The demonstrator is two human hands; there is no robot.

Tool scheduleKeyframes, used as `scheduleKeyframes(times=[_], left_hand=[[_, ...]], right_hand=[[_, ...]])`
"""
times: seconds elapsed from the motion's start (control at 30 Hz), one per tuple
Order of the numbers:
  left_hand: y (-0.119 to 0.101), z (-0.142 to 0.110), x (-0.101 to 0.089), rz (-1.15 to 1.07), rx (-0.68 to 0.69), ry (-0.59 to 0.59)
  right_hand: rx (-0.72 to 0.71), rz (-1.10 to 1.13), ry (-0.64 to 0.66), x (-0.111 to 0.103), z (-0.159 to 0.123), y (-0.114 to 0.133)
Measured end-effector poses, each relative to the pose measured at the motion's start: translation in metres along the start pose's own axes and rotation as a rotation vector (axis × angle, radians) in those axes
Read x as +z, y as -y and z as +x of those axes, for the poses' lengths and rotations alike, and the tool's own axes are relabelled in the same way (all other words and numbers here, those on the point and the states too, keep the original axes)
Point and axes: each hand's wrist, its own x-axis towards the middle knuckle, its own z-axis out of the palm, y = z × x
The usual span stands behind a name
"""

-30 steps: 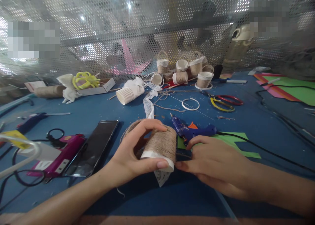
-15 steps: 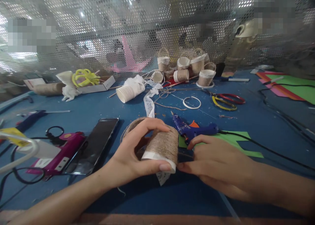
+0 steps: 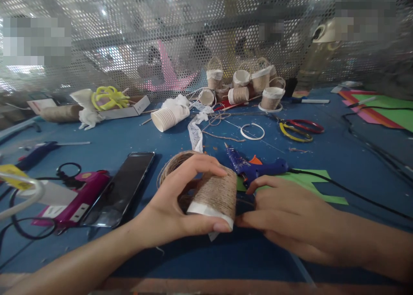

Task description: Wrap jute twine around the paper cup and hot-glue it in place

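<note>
My left hand (image 3: 174,200) is wrapped round a paper cup (image 3: 215,191) wound with brown jute twine, the thumb along its white rim. The cup lies tilted, and a bare white band shows at its near end. Beside it, my right hand (image 3: 290,217) is closed on a strand of twine that runs out from the cup; its fingertips are partly hidden. Behind my left hand sits a ball of twine (image 3: 172,163). A blue glue gun (image 3: 258,168) rests just beyond my right hand, on green paper (image 3: 309,181).
Left are a phone (image 3: 124,187), a magenta power strip (image 3: 75,198) and another glue gun (image 3: 37,155). Farther back lie stacked paper cups (image 3: 164,117), lace ribbon (image 3: 195,133), a white ring (image 3: 252,131), scissors (image 3: 298,130) and several twine-wrapped baskets (image 3: 272,97) before a perforated metal screen.
The wrapped cup in my left hand has turned and shifted slightly right and down. My right hand stays almost in place. The whole view has shifted a little.
</note>
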Motion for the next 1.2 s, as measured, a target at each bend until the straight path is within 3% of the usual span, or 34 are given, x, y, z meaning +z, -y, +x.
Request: scheduleKeyframes(times=[0.33,0.8,1.2], left_hand=[[-0.002,-0.005,-0.001,0.041,0.03,0.021],[0.004,-0.004,0.0,-0.134,-0.054,-0.084],[0.0,-0.001,0.003,-0.201,-0.044,-0.141]], right_hand=[[-0.033,-0.034,0.024,0.002,0.006,0.0],[0.003,-0.106,-0.074,0.001,0.011,0.004],[0.045,-0.043,-0.022,-0.002,0.012,0.004]])
